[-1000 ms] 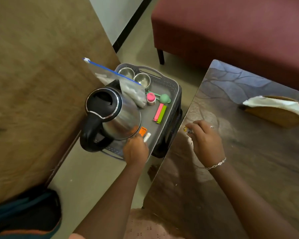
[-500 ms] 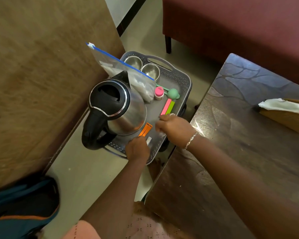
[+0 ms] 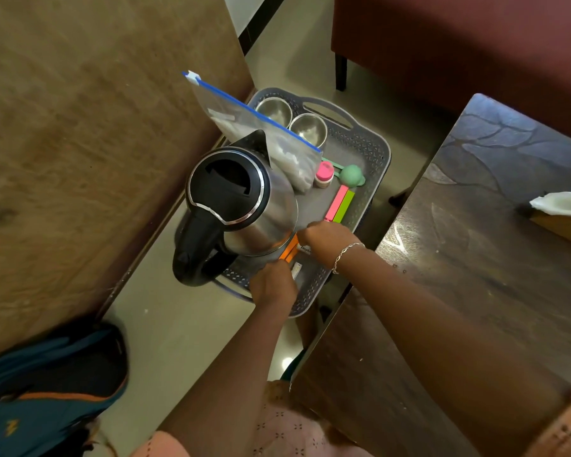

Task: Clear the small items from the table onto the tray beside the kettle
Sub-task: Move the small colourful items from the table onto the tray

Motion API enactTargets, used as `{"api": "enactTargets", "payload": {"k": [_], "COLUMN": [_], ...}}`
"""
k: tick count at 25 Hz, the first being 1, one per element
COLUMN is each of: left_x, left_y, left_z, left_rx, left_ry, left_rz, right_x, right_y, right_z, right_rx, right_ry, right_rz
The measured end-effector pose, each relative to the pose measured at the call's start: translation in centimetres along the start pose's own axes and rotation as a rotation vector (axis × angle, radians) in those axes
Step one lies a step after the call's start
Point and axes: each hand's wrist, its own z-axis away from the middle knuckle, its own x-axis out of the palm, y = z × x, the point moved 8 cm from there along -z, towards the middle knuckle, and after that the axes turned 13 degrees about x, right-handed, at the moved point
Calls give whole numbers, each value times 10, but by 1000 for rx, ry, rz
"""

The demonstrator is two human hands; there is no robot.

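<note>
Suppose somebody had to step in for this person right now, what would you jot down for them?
Left hand: over the near end of the tray, beside a small white item; grip hidden.
Right hand: curled over the tray next to the kettle, at a white labelled item by the orange clips; grip unclear.
Done: pink and green clips, pink-lidded jar, green scoop lie on the tray.
Left: release, then check the table; only a tissue holder shows there.

Dim warm indoor light, kinda soft
Glare on kettle (image 3: 264, 222) and right bench (image 3: 475, 258), left side smeared, wide-lens bending at edges.
</note>
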Motion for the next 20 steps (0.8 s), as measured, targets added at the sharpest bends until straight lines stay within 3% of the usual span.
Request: {"api": "enactTargets", "payload": {"k": [12,20], "left_x": [-1,4], "left_y": [-8,-12], "left_z": [2,0], "left_rx": [4,5], "left_ry": [27,32], "left_rz": [21,30], "right_x": [16,20], "right_y": [-1,-3], "right_z": [-7,0], "right_rx": [333,297], "right_ry": [-11,-106], "right_rz": [-75,-45]}}
